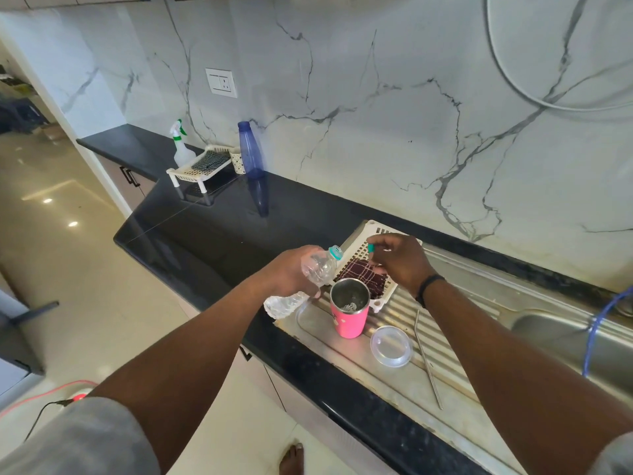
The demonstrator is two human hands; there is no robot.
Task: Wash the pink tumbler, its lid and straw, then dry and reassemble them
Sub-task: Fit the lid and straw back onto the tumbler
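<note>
On the ribbed steel drainboard [445, 341] stands my pink tumbler [349, 308], clear round lid [391, 346] and thin metal straw [427, 358] beside it. My left hand [294, 270] grips a crinkled plastic bottle [308, 282]; my right hand [400, 260] pinches its teal cap [370, 248].

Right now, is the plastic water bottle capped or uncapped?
Uncapped: the left hand holds the plastic bottle with its neck bare, while the right hand pinches the teal cap apart.

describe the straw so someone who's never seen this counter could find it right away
Start at the steel drainboard left of the sink. Right of the pink tumbler and clear lid lies the straw: a thin, straight metal rod, the only long, narrow item there.
</note>
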